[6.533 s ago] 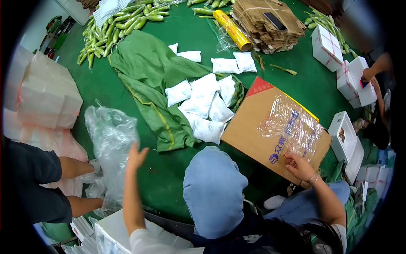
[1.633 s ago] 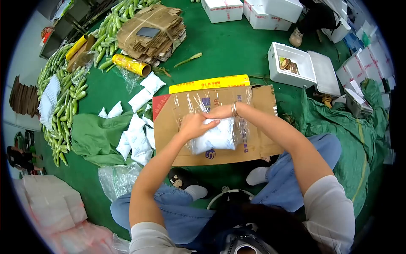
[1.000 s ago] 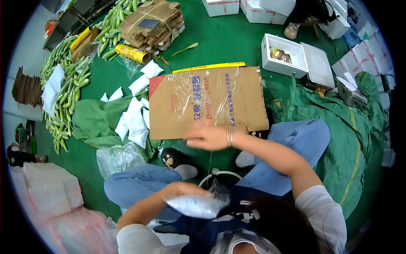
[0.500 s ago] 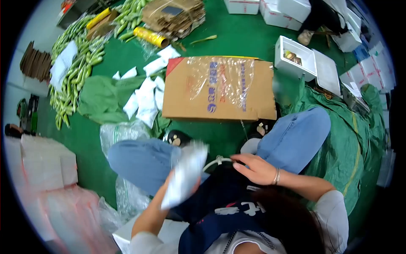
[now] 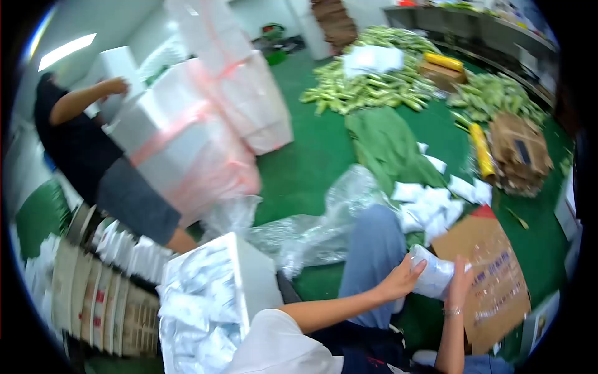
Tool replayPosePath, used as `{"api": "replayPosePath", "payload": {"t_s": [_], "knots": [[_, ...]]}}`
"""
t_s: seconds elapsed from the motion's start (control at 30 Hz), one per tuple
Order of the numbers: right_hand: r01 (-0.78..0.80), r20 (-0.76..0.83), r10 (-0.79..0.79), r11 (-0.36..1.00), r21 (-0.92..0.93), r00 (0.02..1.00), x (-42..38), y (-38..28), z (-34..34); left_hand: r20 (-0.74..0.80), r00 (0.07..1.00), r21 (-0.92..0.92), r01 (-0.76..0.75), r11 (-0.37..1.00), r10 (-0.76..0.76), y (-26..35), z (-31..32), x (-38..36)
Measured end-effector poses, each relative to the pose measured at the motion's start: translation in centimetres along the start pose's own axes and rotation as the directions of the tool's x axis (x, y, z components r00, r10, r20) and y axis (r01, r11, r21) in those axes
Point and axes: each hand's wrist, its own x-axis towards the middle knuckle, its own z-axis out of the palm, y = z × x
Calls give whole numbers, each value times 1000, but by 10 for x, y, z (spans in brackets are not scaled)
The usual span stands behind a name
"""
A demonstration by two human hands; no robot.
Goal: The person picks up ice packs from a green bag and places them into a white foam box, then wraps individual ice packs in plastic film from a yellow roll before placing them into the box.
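Packet [image 5: 431, 274] between hands [image 5: 400, 280], box [image 5: 256, 274] left, carton [image 5: 498, 280] right

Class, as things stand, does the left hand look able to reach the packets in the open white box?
Probably yes: the white box stands open on that side, with no lid over its packets. The left hand is occupied, though, holding a small white pouch.

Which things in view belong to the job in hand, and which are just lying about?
Seemingly part of the job:
white packet, held in left hand and right hand
cardboard box beside them
loose packets
white box full of packets

Apparently just lying about:
green vegetables
yellow roll
bundled cardboard
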Motion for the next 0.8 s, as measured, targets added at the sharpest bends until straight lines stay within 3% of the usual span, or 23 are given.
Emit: {"api": "replayPosePath", "payload": {"t_s": [0.03,0.1,0.13,0.17,0.2,0.23,0.3,0.33,0.4,0.5,0.57,0.6,0.63,0.67,0.7,0.77,0.8], "knots": [[34,103,-14,982,-185,995,-10,-5,5,-42,993,-58,104,993,-107,7,-16,5],[382,268,-315,888,-256,911,-60,-60,47,-108,962,-169,229,959,-249,-1,-27,28],[531,314,-445,796,-291,839,-65,-66,51,-116,964,-154,219,964,-238,-2,-18,41],[660,369,-552,680,-320,748,-73,-74,54,-94,993,-215,56,975,-77,-2,-4,51],[760,324,-688,593,-264,649,-82,-92,65,-99,992,-276,-99,956,75,-6,4,50],[763,337,-685,594,-256,646,-81,-85,60,-29,997,-372,-79,925,73,2,12,47],[925,542,-790,80,-372,286,-74,-71,51,225,972,-561,190,806,-73,18,20,32],[930,656,-714,-19,-366,244,-77,-83,50,332,936,-620,310,720,-117,25,17,23],[935,646,-713,40,-353,274,-66,-80,54,450,880,-667,444,598,-151,37,6,9],[948,608,-732,178,-264,307,-56,-65,48,467,871,-714,472,516,-151,51,-6,-3],[935,520,-777,291,-204,355,-48,-58,45,415,896,-731,431,529,-157,67,-15,-5],[936,459,-815,305,-176,352,-50,-60,51,369,909,-640,399,657,-193,97,-24,-5],[938,393,-851,315,-146,347,-52,-63,59,390,902,-706,422,569,-185,75,-18,-1],[963,446,-863,149,-225,238,-56,-65,63,266,964,-694,209,689,-24,94,-22,-7],[960,448,-870,91,-266,206,-70,-71,74,246,969,-710,204,674,-33,88,-26,-4],[946,475,-821,240,-217,317,-80,-52,92,39,997,-914,10,405,62,77,-40,9],[942,557,-759,275,-192,336,-85,-51,95,105,965,-979,142,146,-239,101,-65,14]]}}
